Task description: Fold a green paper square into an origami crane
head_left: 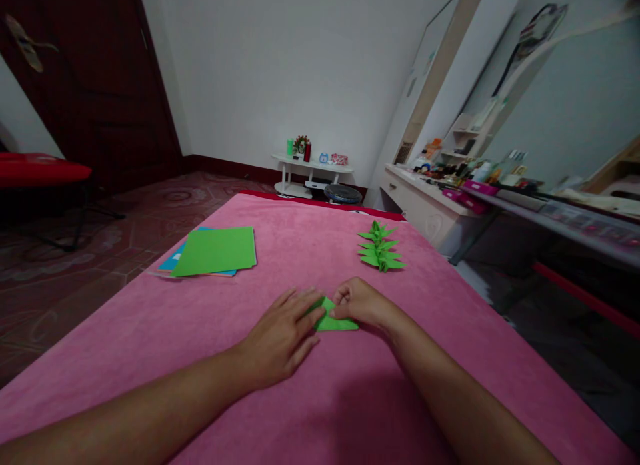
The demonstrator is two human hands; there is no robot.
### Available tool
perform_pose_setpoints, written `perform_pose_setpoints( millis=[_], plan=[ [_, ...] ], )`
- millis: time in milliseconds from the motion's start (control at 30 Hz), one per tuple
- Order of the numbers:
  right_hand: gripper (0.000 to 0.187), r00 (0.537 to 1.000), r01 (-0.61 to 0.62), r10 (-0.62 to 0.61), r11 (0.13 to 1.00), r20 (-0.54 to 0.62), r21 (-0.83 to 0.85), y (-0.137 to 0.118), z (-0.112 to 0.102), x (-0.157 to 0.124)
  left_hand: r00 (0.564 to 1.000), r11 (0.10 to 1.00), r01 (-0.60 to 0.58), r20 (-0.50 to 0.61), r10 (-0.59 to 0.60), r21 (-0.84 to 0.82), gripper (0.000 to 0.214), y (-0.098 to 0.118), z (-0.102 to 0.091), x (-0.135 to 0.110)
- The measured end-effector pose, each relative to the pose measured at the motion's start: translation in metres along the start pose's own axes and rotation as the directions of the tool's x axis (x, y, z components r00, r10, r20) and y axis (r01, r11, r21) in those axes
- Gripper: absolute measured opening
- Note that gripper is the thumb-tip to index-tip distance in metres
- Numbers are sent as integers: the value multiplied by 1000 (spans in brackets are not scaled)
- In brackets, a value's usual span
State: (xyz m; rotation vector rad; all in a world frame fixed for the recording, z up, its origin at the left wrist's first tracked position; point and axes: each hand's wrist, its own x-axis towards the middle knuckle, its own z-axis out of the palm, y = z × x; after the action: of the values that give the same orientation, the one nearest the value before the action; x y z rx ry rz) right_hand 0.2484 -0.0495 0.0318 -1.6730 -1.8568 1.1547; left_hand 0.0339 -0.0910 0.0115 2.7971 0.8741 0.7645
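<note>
A small folded piece of green paper (336, 321) lies on the pink cloth, between my two hands. My left hand (287, 331) rests flat over its left side, fingers stretched out and covering part of it. My right hand (357, 301) has its fingers curled, with thumb and fingertips on the paper's upper right part; whether they pinch an edge or only press is hard to see. Beyond, to the right, stands a row of folded green paper figures (381, 248) with pointed tips. At the left lies a stack of green paper sheets (217, 250), with blue showing underneath.
The pink cloth (165, 371) covers a wide flat surface. Past its far edge stands a low white table (313, 163) with small items. A dressing table (425, 195) with bottles runs along the right. A red chair (43, 170) and a dark door (95, 85) are at left.
</note>
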Motion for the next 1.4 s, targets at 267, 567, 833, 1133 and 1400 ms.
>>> perform_pose_setpoints(
  millis=[267, 567, 833, 1133, 1400],
  plan=[
    [30, 981, 79, 59, 746, -183, 661, -7, 3, -9, 742, 293, 353, 75, -667, -889, 53, -3, 3, 34],
    [26, 979, 181, -190, 659, -72, 730, 0, 9, -16, 703, -196, 278, 338, -626, -940, 24, 2, 23, 53],
    [26, 982, 180, -166, 679, -90, 711, 8, 17, -11, 708, -205, 247, 321, -630, -947, 28, -4, 22, 48],
    [18, 968, 246, -166, 748, -186, 616, 6, 23, -11, 700, -133, 239, 265, -663, -962, 30, -2, 23, 48],
    [15, 933, 300, -132, 799, -336, 520, 2, 33, -11, 715, -125, 259, 277, -642, -958, 26, -3, 26, 48]
  ],
)
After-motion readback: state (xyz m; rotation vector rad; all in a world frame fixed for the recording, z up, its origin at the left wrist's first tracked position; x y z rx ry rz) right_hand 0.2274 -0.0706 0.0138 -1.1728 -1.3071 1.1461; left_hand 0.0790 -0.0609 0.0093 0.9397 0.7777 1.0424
